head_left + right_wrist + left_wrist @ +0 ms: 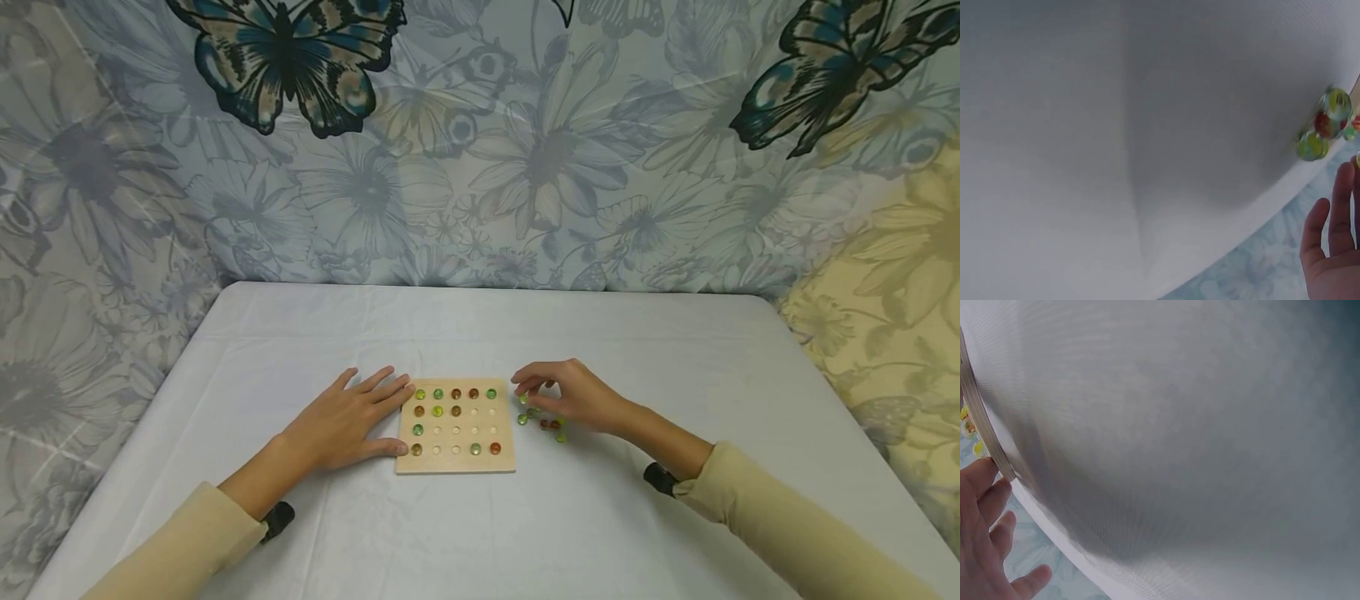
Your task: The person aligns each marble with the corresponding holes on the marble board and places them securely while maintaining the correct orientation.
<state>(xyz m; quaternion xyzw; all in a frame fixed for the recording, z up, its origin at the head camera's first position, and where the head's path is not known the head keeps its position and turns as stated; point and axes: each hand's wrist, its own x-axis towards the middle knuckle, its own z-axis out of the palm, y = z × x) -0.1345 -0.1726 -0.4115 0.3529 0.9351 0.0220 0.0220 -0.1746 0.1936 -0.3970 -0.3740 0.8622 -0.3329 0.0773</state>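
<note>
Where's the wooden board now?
In the head view, the wooden board lies on the white table between the left hand, at its left edge, and loose marbles to its right.

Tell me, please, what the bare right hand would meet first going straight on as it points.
The right hand would likely meet the flat, rectangular, pale wooden board first, unless it passes above; height is unclear.

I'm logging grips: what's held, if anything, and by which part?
The left hand only touches the left edge of the board; whether the right hand pinches the nearest marble can't be told.
</note>
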